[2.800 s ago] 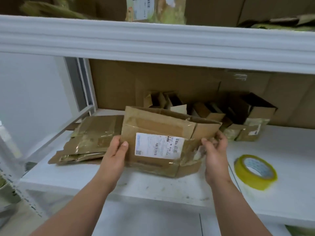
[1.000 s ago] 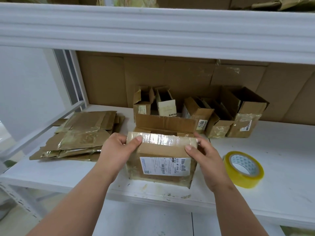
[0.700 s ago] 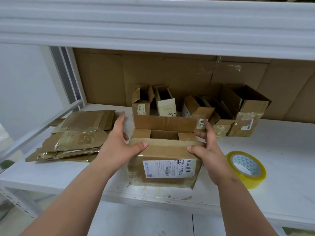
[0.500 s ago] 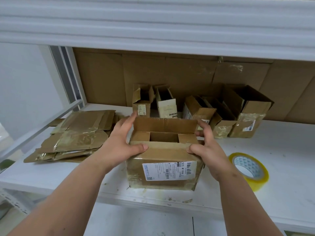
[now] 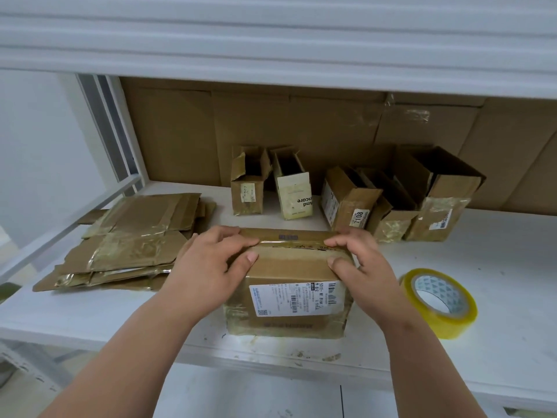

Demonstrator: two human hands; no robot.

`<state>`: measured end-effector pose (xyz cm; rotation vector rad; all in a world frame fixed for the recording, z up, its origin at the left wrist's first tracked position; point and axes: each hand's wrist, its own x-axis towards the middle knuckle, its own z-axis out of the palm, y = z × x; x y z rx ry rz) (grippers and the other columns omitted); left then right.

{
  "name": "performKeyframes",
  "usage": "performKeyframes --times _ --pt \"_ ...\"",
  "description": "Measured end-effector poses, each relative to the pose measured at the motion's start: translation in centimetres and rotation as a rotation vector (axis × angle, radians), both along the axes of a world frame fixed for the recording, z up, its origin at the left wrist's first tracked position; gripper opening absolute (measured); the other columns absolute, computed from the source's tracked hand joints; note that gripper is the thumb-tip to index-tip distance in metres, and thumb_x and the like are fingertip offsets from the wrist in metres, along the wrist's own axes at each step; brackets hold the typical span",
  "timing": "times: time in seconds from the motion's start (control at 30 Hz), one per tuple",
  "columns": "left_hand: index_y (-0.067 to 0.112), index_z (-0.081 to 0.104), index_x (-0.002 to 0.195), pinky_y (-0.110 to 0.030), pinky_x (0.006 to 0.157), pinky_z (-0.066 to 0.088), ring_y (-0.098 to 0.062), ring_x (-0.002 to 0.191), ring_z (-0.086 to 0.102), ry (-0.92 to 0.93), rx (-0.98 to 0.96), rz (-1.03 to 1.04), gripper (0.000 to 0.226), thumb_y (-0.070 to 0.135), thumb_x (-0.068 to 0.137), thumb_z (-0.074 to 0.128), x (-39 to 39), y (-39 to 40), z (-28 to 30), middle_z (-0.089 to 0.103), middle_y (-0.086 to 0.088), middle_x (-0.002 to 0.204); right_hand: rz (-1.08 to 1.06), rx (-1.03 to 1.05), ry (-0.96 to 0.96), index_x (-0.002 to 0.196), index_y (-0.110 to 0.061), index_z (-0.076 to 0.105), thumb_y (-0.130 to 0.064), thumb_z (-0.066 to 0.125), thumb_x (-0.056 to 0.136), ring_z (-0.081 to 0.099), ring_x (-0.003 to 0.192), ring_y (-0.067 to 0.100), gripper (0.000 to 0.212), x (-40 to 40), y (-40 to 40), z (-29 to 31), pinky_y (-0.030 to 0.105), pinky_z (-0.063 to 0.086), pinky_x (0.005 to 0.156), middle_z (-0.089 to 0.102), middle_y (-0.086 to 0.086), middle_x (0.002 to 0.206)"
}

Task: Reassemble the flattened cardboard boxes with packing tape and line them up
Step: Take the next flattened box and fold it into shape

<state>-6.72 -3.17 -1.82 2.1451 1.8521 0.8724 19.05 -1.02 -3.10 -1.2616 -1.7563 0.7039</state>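
right now your two hands press the top flaps of the cardboard box (image 5: pixel 289 285) down flat. your left hand (image 5: pixel 211 267) lies over the box's left top edge, fingers reaching across the upper flap and thumb on the nearer flap, gripping that corner. your right hand (image 5: pixel 360 263) does the same on the right, fingers curled onto the far flap, thumb on the near one. the box stands on the white shelf (image 5: pixel 497 267), near its front edge, with a white shipping label (image 5: pixel 297 298) on the side facing you and old glossy tape along its seams. just to the right of the box, apart from your right wrist, a roll of yellow packing tape (image 5: pixel 438 301) lies flat on the shelf. to the left, a stack of flattened boxes (image 5: pixel 129 242) lies on the shelf, its near edge close beside your left hand. behind the box, a row of opened boxes (image 5: pixel 346 194) stands toward the back of the shelf, open tops up, in front of a brown cardboard backing (image 5: pixel 271 122). another white shelf edge (image 5: pixel 271 34) runs overhead.
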Motion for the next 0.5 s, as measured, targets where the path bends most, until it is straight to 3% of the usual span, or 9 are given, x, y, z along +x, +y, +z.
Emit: performKeyframes --times 0.07,0.13,0.2,0.27,0.37,0.5 --pt "0.044 0.063 0.124 -0.049 0.115 0.030 -0.008 0.127 0.044 -0.011 0.001 0.025 0.037 0.056 0.093 0.046 0.2 -0.2 -0.2 0.049 0.013 0.136 -0.002 -0.001 -0.019 0.093 -0.044 0.064 -0.015 0.062 0.090 0.041 0.119 -0.007 0.030 0.1 0.0 0.0 -0.002 0.033 0.079 0.043 -0.018 0.131" --pt "0.039 0.066 0.122 -0.048 0.115 0.031 -0.010 0.129 0.043 -0.021 0.012 0.039 0.051 0.070 0.088 0.044 0.6 -0.3 -0.4 0.049 0.014 0.136 -0.010 0.012 -0.033 0.090 -0.044 0.067 -0.018 0.064 0.089 0.042 0.124 0.001 0.027 0.3 0.1 -0.2 0.006 0.035 0.088 0.044 -0.021 0.130" --pt "0.035 0.066 0.124 -0.042 0.116 0.028 -0.013 0.133 0.034 0.043 0.028 0.050 0.073 0.081 0.077 0.034 1.1 -0.4 -0.3 0.048 0.014 0.138 -0.059 0.070 -0.085 0.088 -0.042 0.069 -0.027 0.064 0.086 0.043 0.125 0.008 0.016 0.4 0.4 -0.3 0.026 0.040 0.101 0.046 -0.023 0.128" --pt "0.030 0.065 0.126 -0.036 0.114 0.025 -0.014 0.134 0.026 0.158 0.051 0.051 0.085 0.083 0.072 0.026 1.6 -0.5 0.2 0.046 0.013 0.140 -0.099 0.127 -0.141 0.090 -0.039 0.070 -0.034 0.061 0.081 0.046 0.121 0.011 0.014 0.4 0.5 -0.5 0.043 0.040 0.105 0.051 -0.023 0.123" --pt "0.030 0.059 0.128 -0.037 0.118 0.022 -0.013 0.130 0.036 0.338 0.041 0.028 0.090 0.086 0.072 0.018 2.4 -0.6 1.2 0.051 0.011 0.135 -0.138 0.167 -0.213 0.092 -0.034 0.072 -0.041 0.063 0.082 0.049 0.115 0.012 0.015 0.2 0.4 -0.4 0.043 0.037 0.105 0.056 -0.021 0.116" --pt "0.046 0.034 0.138 -0.047 0.124 0.004 -0.015 0.133 0.040 0.462 -0.077 0.045 0.076 0.083 0.077 0.008 3.6 -1.2 2.2 0.048 0.008 0.134 -0.167 0.188 -0.297 0.093 -0.031 0.073 -0.053 0.057 0.080 0.044 0.107 0.003 0.030 -0.1 0.1 -0.1 0.038 0.032 0.106 0.057 -0.019 0.115"
